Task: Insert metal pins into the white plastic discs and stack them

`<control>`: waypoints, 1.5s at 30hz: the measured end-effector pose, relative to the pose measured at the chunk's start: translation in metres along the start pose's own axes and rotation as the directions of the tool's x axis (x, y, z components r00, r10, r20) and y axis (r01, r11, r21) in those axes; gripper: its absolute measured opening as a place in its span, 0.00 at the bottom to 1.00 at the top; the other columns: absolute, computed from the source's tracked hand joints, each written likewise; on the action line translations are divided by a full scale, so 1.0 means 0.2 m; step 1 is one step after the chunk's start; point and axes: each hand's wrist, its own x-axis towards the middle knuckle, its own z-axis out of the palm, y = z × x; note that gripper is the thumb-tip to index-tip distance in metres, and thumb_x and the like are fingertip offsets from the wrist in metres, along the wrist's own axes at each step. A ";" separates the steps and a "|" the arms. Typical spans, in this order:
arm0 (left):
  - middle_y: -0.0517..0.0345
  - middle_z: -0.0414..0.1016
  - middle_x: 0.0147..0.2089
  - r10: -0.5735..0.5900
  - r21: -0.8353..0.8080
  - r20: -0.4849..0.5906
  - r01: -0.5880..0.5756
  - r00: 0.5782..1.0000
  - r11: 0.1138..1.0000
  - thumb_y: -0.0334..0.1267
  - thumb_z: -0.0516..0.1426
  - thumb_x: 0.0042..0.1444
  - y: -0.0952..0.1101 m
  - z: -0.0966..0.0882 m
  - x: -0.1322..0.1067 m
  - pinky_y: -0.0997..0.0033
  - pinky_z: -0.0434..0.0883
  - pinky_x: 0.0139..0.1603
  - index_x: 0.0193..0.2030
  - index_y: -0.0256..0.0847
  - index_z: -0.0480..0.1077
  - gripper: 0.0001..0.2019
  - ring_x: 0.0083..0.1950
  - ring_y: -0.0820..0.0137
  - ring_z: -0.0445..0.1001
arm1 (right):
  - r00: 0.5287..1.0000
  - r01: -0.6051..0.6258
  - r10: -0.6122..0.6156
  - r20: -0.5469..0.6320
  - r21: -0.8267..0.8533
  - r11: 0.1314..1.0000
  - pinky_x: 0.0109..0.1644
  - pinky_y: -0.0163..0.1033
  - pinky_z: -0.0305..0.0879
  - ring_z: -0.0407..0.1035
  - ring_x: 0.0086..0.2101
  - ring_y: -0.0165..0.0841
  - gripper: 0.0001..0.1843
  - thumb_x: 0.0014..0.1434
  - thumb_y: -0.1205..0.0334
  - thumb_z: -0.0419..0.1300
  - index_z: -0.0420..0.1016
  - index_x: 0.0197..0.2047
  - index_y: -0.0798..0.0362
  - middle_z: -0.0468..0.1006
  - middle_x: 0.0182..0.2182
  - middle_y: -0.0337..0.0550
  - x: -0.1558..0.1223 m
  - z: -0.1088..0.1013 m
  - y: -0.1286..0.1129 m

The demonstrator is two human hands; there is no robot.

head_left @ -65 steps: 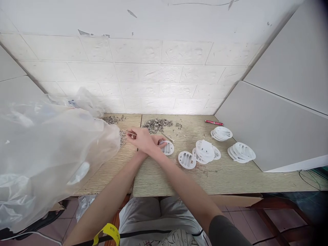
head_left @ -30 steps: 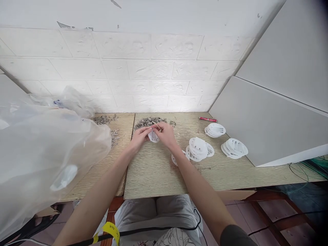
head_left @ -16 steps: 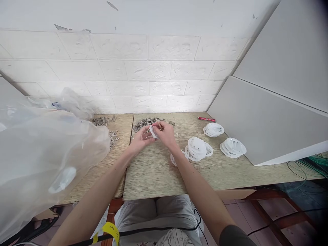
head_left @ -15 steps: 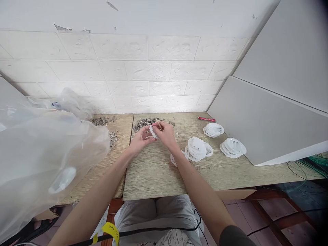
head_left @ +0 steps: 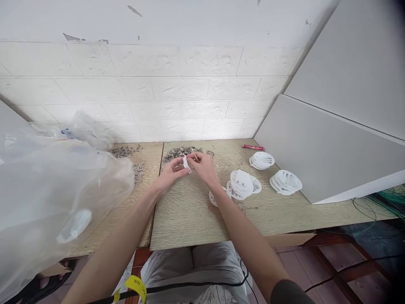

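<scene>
My left hand is closed on a small white plastic piece, held above the table in front of a heap of small metal parts. My right hand meets it from the other side, its fingers pinching a thin wooden stick that points up and away. The right fingertips touch or nearly touch the white piece; the exact contact is hidden. Beside my right forearm lies a loose stack of round white plastic discs, with another disc partly behind the forearm.
More stacks of white discs stand at the right, near a grey panel. A red pen lies by the wall. A large translucent plastic bag covers the left side, next to more small metal parts. Green wires lie far right.
The white piece has turned slightly between my fingers, and its angle differs. Both hands stay in nearly the same place; the whole view has shifted a little.
</scene>
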 end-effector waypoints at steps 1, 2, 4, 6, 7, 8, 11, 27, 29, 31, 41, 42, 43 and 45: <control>0.48 0.72 0.56 -0.017 -0.013 0.011 0.017 1.000 1.000 0.40 0.67 0.48 0.00 0.00 0.00 0.55 0.67 0.59 0.52 0.40 0.73 0.23 0.55 0.60 0.71 | 1.000 -0.014 0.014 0.011 0.027 1.000 0.33 0.33 0.59 0.64 0.28 0.29 0.11 0.50 0.61 0.58 0.79 0.32 0.57 0.74 0.25 0.38 0.00 0.00 0.00; 0.48 0.73 0.55 -0.034 -0.043 0.031 0.035 0.999 0.998 0.40 0.66 0.49 0.01 -0.01 0.00 0.55 0.66 0.59 0.51 0.40 0.73 0.21 0.55 0.60 0.71 | 0.999 -0.027 0.026 0.020 0.055 0.998 0.33 0.33 0.59 0.64 0.28 0.29 0.11 0.49 0.61 0.58 0.79 0.32 0.57 0.74 0.25 0.38 0.00 0.00 0.01; 0.48 0.73 0.54 -0.054 -0.123 0.068 0.062 0.996 0.990 0.41 0.64 0.52 0.01 -0.02 0.00 0.55 0.67 0.58 0.50 0.39 0.75 0.18 0.55 0.60 0.71 | 0.999 -0.043 0.040 0.029 0.104 0.994 0.32 0.33 0.58 0.63 0.28 0.29 0.12 0.49 0.60 0.59 0.79 0.32 0.57 0.73 0.25 0.38 0.01 0.00 0.02; 0.47 0.74 0.51 -0.058 -0.191 0.076 0.072 0.995 0.979 0.41 0.63 0.54 0.02 -0.03 0.01 0.57 0.69 0.56 0.48 0.38 0.76 0.16 0.53 0.61 0.71 | 0.999 -0.050 0.047 0.023 0.130 0.990 0.32 0.33 0.58 0.63 0.27 0.29 0.12 0.49 0.59 0.59 0.79 0.32 0.57 0.73 0.25 0.38 0.01 0.00 0.04; 0.47 0.75 0.49 -0.055 -0.212 0.072 0.069 0.996 0.975 0.41 0.62 0.54 0.01 -0.03 0.01 0.57 0.70 0.54 0.46 0.38 0.76 0.14 0.50 0.62 0.72 | 0.999 -0.052 0.050 0.020 0.132 0.990 0.32 0.34 0.57 0.62 0.27 0.29 0.12 0.49 0.59 0.58 0.79 0.32 0.56 0.73 0.25 0.38 0.02 0.00 0.05; 0.48 0.75 0.47 -0.053 -0.228 0.065 0.066 0.997 0.971 0.42 0.62 0.55 0.01 -0.03 0.01 0.58 0.71 0.53 0.44 0.37 0.77 0.13 0.48 0.64 0.72 | 0.998 -0.054 0.052 0.018 0.128 0.990 0.32 0.34 0.57 0.62 0.27 0.29 0.12 0.49 0.59 0.58 0.79 0.33 0.56 0.73 0.25 0.38 0.02 0.00 0.05; 0.49 0.75 0.42 -0.058 -0.253 0.046 0.068 0.997 0.965 0.43 0.61 0.56 0.01 -0.03 0.01 0.61 0.72 0.49 0.38 0.36 0.76 0.12 0.40 0.68 0.71 | 0.998 -0.056 0.055 0.020 0.090 0.994 0.32 0.34 0.56 0.61 0.26 0.28 0.12 0.50 0.59 0.57 0.79 0.33 0.56 0.72 0.24 0.37 0.02 0.00 0.06; 0.52 0.71 0.45 -0.014 -0.112 -0.027 0.011 1.000 0.994 0.46 0.64 0.52 0.00 0.00 0.00 0.62 0.74 0.44 0.48 0.42 0.72 0.18 0.43 0.67 0.72 | 0.999 -0.030 0.030 -0.009 -0.016 0.999 0.30 0.34 0.55 0.60 0.24 0.27 0.08 0.48 0.60 0.59 0.75 0.28 0.56 0.69 0.21 0.35 0.00 -0.02 0.02; 0.52 0.71 0.46 -0.009 -0.099 -0.015 0.007 1.000 0.995 0.46 0.62 0.53 -0.01 -0.01 0.00 0.62 0.74 0.45 0.48 0.43 0.72 0.17 0.45 0.66 0.71 | 0.998 -0.067 0.067 0.004 0.007 0.998 0.31 0.34 0.57 0.61 0.25 0.28 0.08 0.47 0.59 0.60 0.75 0.29 0.56 0.71 0.22 0.36 0.00 -0.02 0.03; 0.52 0.71 0.47 -0.005 -0.091 -0.007 0.005 1.000 0.996 0.47 0.62 0.54 -0.01 -0.01 0.01 0.62 0.74 0.45 0.49 0.44 0.73 0.17 0.47 0.65 0.71 | 0.995 -0.103 0.103 0.016 0.024 0.994 0.31 0.34 0.57 0.62 0.26 0.28 0.10 0.46 0.58 0.62 0.75 0.29 0.55 0.71 0.23 0.36 0.01 -0.03 0.03; 0.51 0.72 0.48 -0.015 -0.116 -0.018 0.013 1.000 0.993 0.47 0.62 0.53 0.00 -0.01 0.00 0.63 0.74 0.44 0.49 0.42 0.72 0.18 0.47 0.65 0.71 | 0.984 -0.162 0.162 0.071 0.001 0.987 0.28 0.33 0.52 0.56 0.24 0.26 0.13 0.48 0.54 0.59 0.68 0.23 0.55 0.67 0.21 0.35 0.01 -0.03 0.04; 0.51 0.72 0.48 -0.014 -0.113 -0.019 0.012 1.000 0.994 0.47 0.62 0.53 0.00 0.00 0.00 0.63 0.74 0.44 0.49 0.42 0.72 0.19 0.47 0.65 0.71 | 0.985 -0.161 0.160 0.070 -0.001 0.987 0.28 0.33 0.51 0.56 0.24 0.26 0.12 0.48 0.55 0.59 0.67 0.23 0.55 0.66 0.20 0.35 0.00 -0.03 0.03; 0.51 0.73 0.47 -0.013 -0.111 -0.019 0.011 1.000 0.994 0.47 0.62 0.53 0.00 0.00 0.00 0.63 0.74 0.44 0.49 0.41 0.72 0.19 0.46 0.65 0.71 | 0.984 -0.161 0.161 0.070 -0.002 0.987 0.28 0.33 0.51 0.55 0.23 0.26 0.11 0.48 0.56 0.58 0.67 0.23 0.55 0.65 0.20 0.34 0.00 -0.03 0.02; 0.51 0.73 0.45 -0.006 -0.110 -0.026 0.003 1.000 0.994 0.47 0.63 0.53 0.00 0.00 0.00 0.63 0.74 0.43 0.49 0.41 0.71 0.19 0.45 0.66 0.72 | 0.985 -0.159 0.159 0.074 -0.004 0.987 0.27 0.33 0.50 0.54 0.23 0.25 0.09 0.49 0.58 0.57 0.68 0.23 0.55 0.64 0.19 0.34 0.00 -0.03 0.02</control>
